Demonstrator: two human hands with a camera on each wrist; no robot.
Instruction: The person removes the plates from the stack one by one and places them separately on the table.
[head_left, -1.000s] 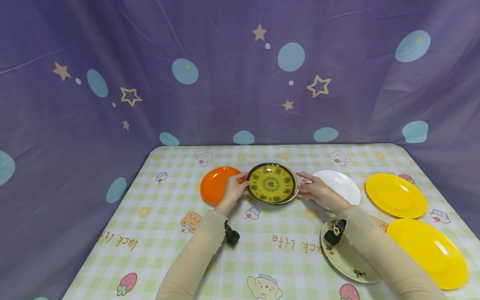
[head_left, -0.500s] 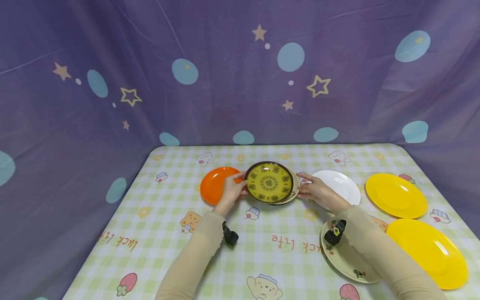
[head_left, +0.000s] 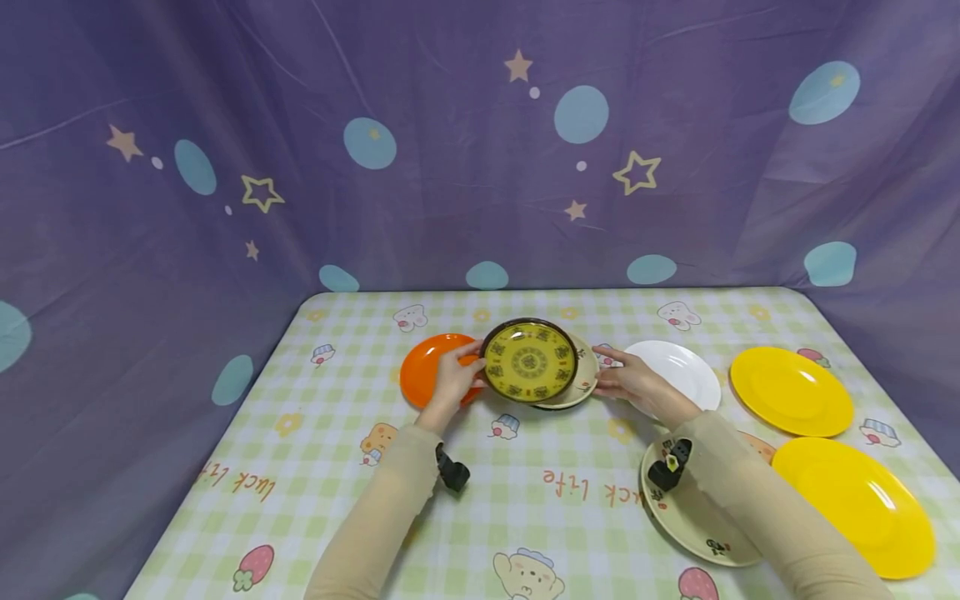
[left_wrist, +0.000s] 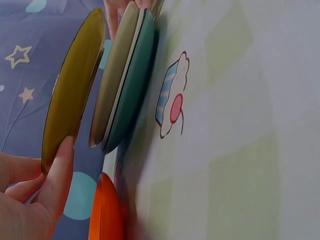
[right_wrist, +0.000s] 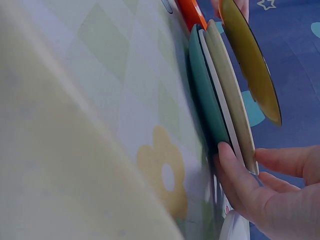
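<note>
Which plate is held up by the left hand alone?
The dark-rimmed olive-yellow plate: the left hand grips its edge, clear of the stack the right hand grips. No other plate is in the left hand.

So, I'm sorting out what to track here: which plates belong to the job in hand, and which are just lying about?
In the job:
patterned yellow plate, held by the left hand
cream-topped stack, teal plate at its bottom, held by the right hand

Apparently just lying about:
orange plate
white plate
farther plain yellow plate
nearer plain yellow plate
other cream plate, partly hidden
</note>
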